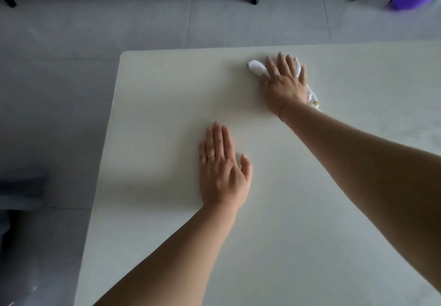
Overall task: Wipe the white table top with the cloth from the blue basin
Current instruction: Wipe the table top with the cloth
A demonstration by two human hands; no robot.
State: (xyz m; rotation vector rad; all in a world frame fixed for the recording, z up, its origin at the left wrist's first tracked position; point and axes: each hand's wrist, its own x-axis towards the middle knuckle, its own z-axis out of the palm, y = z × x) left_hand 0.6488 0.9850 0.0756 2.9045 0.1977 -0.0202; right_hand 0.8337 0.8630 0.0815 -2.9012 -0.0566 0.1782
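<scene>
The step in hand appears to be the wiping itself. To do it well, I think the right hand (284, 84) should press with an even weight through the whole palm, so that the crumpled white cloth (256, 67) does not slip out from under it. The strokes should overlap and run to the far edge and the left corner of the smooth white table top (155, 115). A part of the cloth trails loose beside the wrist; it would help to gather it under the palm, otherwise it only drags.

The right hand lies flat on the cloth with its fingers straight and a little spread. It presses the cloth and does not grasp it. The cloth is directly under this hand: one rolled end shows past the thumb side, a little shows beyond the fingertips, and a tail shows at the outer side of the wrist.

The left hand (222, 169) rests flat on the bare table, nearer to the person and well apart from the cloth, its fingers straight and together, holding nothing. The blue basin is not in view.
</scene>
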